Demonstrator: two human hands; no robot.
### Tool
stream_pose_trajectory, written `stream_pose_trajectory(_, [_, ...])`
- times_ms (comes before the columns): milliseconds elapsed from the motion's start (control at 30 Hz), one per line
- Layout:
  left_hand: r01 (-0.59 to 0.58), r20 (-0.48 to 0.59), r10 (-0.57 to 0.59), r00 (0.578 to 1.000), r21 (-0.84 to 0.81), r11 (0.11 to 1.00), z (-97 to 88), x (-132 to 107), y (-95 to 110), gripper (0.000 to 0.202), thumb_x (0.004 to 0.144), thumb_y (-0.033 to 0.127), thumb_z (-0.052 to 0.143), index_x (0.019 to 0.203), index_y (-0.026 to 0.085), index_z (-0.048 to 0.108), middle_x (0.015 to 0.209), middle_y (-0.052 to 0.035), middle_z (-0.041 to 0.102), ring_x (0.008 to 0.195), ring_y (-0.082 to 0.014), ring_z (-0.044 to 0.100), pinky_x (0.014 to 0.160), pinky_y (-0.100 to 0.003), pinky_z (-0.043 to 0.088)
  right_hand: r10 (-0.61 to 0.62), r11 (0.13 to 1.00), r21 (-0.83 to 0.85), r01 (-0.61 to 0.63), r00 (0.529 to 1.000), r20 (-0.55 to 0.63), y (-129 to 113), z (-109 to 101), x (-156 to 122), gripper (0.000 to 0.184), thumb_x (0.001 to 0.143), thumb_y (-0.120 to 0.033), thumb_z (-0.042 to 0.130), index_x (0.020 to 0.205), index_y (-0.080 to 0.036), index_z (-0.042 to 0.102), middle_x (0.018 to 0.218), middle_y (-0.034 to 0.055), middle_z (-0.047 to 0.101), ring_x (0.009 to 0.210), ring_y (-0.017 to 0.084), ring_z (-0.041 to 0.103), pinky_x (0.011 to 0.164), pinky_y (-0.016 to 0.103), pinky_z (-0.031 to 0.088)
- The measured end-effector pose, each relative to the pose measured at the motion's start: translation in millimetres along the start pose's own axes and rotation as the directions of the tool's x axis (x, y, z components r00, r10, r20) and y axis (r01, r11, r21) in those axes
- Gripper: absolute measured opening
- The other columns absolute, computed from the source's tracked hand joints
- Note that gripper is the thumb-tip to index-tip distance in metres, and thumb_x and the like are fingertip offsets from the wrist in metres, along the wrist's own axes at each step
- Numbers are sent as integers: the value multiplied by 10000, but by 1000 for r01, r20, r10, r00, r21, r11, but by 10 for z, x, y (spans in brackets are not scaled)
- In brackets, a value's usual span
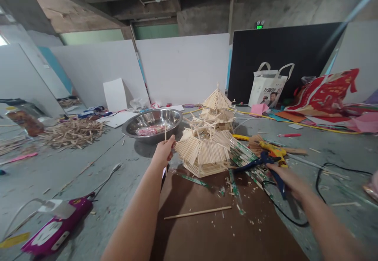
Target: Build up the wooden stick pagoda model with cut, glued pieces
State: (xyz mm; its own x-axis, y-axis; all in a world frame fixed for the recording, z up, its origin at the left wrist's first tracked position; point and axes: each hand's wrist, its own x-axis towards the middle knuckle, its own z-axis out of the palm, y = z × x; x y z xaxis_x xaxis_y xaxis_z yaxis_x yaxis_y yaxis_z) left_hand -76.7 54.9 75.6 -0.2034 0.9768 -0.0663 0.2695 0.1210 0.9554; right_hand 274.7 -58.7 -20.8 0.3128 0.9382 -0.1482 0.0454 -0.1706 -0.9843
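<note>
My left hand (165, 150) is closed around a thin wooden stick (165, 132), held upright just left of the stick model. This model (203, 150) is a small pavilion of pale sticks with a sloped, many-sided roof, standing at the far end of a brown board (189, 237). To the right, my right hand (282, 176) grips a pair of blue-handled pliers (265, 159), whose jaws are hard to make out. A yellow glue gun (273, 150) lies right behind the pliers. Across the board rests one loose stick (197, 212), among scraps and green-printed wrappers (195, 181).
Behind the pavilion stands a second, pointed stick tower (217, 99). A steel basin (153, 137) holds red-and-clear packets. At left are a stick pile (75, 133), a bottle (25, 121) and a purple power strip (59, 225). A black cord (291, 219) loops at right.
</note>
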Motion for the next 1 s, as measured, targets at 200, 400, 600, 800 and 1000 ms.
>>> stream_pose_trajectory(200, [132, 105, -116, 988, -168, 977, -4, 53, -63, 304, 635, 434, 556, 599, 158, 434, 432, 86, 356, 221, -17, 245, 288, -164, 87, 60, 621, -758, -200, 976, -208, -177, 8, 5, 447, 684, -538, 424, 413, -189, 495, 534, 143, 573, 626, 306, 586, 562, 401, 405])
stream_pose_trajectory(400, [257, 259, -186, 948, -278, 926, 56, 129, -157, 213, 634, 324, 532, 562, 167, 407, 369, 97, 312, 215, -17, 213, 294, -145, 72, -174, 818, -573, 40, 968, -181, -687, 492, -147, 301, 609, -506, 561, 666, -212, 594, 694, 87, 618, 762, 285, 575, 641, 377, 413])
stream_pose_trajectory(600, [316, 363, -174, 915, -382, 869, 101, 138, -218, 215, 626, 270, 486, 516, 176, 326, 343, 99, 270, 229, -19, 221, 292, -135, 94, 143, 975, 155, -159, 983, 111, -856, 1259, -36, 320, 676, -522, 488, 693, -207, 544, 593, 11, 595, 454, 141, 528, 457, 306, 449])
stream_pose_trajectory(800, [266, 388, -80, 918, -455, 850, 105, 156, -263, 197, 607, 249, 495, 509, 172, 343, 341, 90, 300, 238, -14, 222, 284, -135, 100, 108, 934, 324, -149, 984, 140, -754, 1333, 103, 200, 642, -378, 581, 737, -207, 537, 563, -17, 597, 471, 132, 546, 458, 288, 469])
stream_pose_trajectory(1000, [167, 395, 43, 918, -482, 860, 17, 111, -228, 198, 559, 245, 609, 668, 171, 461, 408, 91, 387, 269, -11, 269, 287, -126, 132, -129, 909, 417, 24, 966, 226, -632, 1234, 142, 305, 524, -327, 688, 777, -207, 569, 794, 27, 666, 741, 197, 607, 569, 290, 483])
